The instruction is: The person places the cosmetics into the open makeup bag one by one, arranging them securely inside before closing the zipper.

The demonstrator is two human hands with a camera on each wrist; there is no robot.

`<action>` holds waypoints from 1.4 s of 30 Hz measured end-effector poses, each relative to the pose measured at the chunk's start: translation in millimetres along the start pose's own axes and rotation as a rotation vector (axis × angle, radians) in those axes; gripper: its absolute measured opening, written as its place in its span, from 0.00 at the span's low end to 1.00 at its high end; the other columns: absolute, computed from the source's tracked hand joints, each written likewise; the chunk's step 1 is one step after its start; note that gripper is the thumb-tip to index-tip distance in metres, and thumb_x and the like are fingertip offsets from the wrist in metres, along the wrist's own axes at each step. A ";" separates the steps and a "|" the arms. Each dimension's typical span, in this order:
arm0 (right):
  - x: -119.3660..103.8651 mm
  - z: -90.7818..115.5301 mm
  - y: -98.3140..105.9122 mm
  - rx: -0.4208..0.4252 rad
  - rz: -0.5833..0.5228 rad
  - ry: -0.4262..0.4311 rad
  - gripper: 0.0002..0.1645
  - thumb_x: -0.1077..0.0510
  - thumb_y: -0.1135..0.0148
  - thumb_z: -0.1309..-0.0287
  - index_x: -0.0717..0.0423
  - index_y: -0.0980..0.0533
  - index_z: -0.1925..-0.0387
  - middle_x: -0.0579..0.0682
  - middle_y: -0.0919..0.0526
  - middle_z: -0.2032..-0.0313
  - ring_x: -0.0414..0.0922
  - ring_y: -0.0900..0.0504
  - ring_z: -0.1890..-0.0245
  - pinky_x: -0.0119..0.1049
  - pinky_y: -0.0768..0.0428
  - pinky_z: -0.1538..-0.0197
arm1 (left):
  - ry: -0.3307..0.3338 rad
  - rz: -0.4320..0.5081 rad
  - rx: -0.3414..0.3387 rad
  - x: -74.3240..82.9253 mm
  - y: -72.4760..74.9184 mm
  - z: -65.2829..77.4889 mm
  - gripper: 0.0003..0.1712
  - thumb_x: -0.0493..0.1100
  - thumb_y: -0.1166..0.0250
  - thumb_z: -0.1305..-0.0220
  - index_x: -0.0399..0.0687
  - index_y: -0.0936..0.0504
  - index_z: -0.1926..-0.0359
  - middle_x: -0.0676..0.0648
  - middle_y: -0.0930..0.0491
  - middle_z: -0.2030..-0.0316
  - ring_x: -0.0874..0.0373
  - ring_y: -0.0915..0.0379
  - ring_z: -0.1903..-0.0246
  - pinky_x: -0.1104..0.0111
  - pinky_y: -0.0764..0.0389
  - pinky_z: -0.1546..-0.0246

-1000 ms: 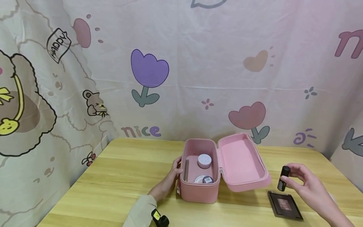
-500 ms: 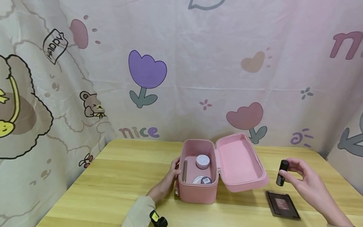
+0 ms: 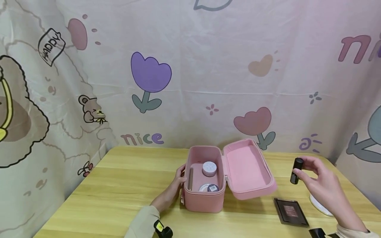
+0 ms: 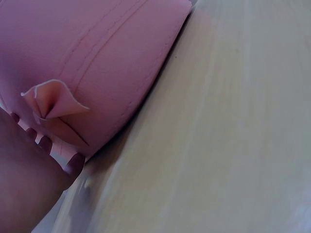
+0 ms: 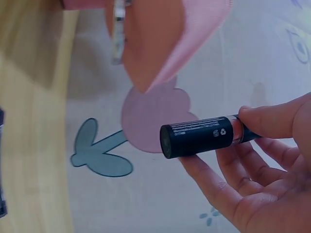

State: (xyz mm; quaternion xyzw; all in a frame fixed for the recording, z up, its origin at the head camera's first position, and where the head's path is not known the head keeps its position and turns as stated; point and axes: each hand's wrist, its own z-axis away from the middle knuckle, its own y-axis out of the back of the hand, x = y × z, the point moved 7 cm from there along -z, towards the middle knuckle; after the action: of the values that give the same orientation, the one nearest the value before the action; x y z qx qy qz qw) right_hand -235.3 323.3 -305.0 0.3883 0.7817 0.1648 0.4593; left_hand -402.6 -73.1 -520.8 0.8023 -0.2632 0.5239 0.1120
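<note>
A pink cosmetic case (image 3: 203, 201) stands on the table with its lid (image 3: 247, 168) swung out to the right. My left hand (image 3: 171, 191) rests against its left wall, fingers along the side; in the left wrist view they lie by a small pink bow (image 4: 56, 102). Inside the case are a slim brown stick (image 3: 190, 178), a white round jar (image 3: 209, 169) and a dark-lidded little pot (image 3: 212, 188). To the right of the lid, my right hand (image 3: 322, 181) holds a black lipstick tube (image 5: 197, 138) in the air between thumb and fingers. A pinkish band shows partway along the tube.
A dark eyeshadow palette (image 3: 291, 213) lies on the wooden table (image 3: 119, 198), right of the case. Partly behind my right forearm is a white round item (image 3: 318, 206). A printed cloth (image 3: 193, 115) hangs behind the table.
My right hand has raised the lipstick a little, away from the palette. More of the white round item now shows. The whole head view has shifted slightly; my left hand stays on the case.
</note>
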 end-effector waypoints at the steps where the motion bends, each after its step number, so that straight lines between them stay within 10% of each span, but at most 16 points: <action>1: -2.3 -1.2 1.1 0.005 0.005 0.005 0.22 0.66 0.36 0.42 0.70 0.32 0.48 0.70 0.23 0.57 0.13 0.38 0.62 0.10 0.32 0.68 | 0.081 -0.056 0.007 25.3 -15.3 5.8 0.43 0.51 0.50 0.38 0.48 0.55 0.25 0.41 0.54 0.28 0.43 0.57 0.30 0.44 0.51 0.35; 3: -7.1 -3.5 3.7 0.018 0.012 0.016 0.22 0.66 0.36 0.42 0.70 0.31 0.48 0.70 0.23 0.58 0.13 0.38 0.62 0.10 0.33 0.68 | 0.262 -0.157 0.011 67.6 -41.1 19.3 0.45 0.53 0.57 0.36 0.42 0.66 0.25 0.36 0.69 0.27 0.37 0.75 0.29 0.36 0.67 0.37; 7: -14.7 -6.0 9.0 0.045 0.030 0.015 0.23 0.67 0.37 0.42 0.70 0.31 0.46 0.69 0.23 0.57 0.13 0.39 0.62 0.10 0.33 0.68 | 0.342 -0.175 0.023 119.3 -70.9 23.6 0.41 0.45 0.63 0.35 0.35 0.69 0.27 0.32 0.72 0.28 0.35 0.77 0.30 0.39 0.68 0.35; 32: -42.6 -13.5 11.0 0.051 0.023 -0.010 0.25 0.62 0.37 0.39 0.66 0.31 0.42 0.67 0.22 0.53 0.15 0.38 0.60 0.10 0.34 0.64 | 0.303 -0.138 0.044 111.9 -67.0 24.1 0.43 0.48 0.60 0.36 0.42 0.66 0.26 0.36 0.71 0.27 0.40 0.77 0.29 0.41 0.72 0.35; 39: -42.0 -12.5 12.1 0.058 0.068 -0.027 0.27 0.64 0.38 0.39 0.67 0.32 0.41 0.68 0.23 0.53 0.50 0.25 0.55 0.09 0.36 0.66 | 0.294 -0.136 0.041 112.3 -67.2 23.4 0.42 0.48 0.60 0.36 0.42 0.66 0.26 0.36 0.71 0.27 0.41 0.78 0.29 0.42 0.73 0.35; 42: -40.8 -12.2 13.9 0.063 0.065 -0.024 0.27 0.65 0.38 0.40 0.68 0.32 0.41 0.68 0.23 0.53 0.36 0.27 0.57 0.09 0.35 0.66 | 0.294 -0.134 0.042 112.2 -67.5 23.3 0.42 0.48 0.60 0.36 0.42 0.66 0.26 0.36 0.71 0.27 0.41 0.78 0.29 0.42 0.74 0.35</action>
State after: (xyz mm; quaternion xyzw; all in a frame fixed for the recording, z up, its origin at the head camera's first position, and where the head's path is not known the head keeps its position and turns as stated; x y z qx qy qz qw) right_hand -228.0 302.5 -266.0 0.4296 0.7681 0.1501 0.4504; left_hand -312.9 -61.5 -423.3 0.7350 -0.1789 0.6322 0.1674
